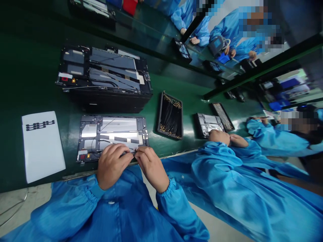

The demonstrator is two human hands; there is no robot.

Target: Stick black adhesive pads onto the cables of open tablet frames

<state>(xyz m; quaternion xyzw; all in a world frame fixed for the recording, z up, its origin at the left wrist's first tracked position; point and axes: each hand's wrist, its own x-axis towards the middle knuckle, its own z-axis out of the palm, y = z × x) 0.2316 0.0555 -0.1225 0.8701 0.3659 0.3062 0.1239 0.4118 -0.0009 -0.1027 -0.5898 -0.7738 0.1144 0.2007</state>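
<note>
An opened tablet chassis [112, 132] with silver plates and thin black cables lies on the green belt in front of me. My left hand [111, 164] and my right hand [151, 166] rest on its near edge. Both have their fingers curled and pinched together at the same spot on the frame. What they pinch is too small to name. Blue sleeves cover both my arms.
A white sheet [41, 148] with black strips lies to the left. A second opened chassis [103, 72] sits on a black block behind. A black tray [170, 116] of small gold parts stands to the right. Co-workers in blue coats handle other units [208, 124] further along.
</note>
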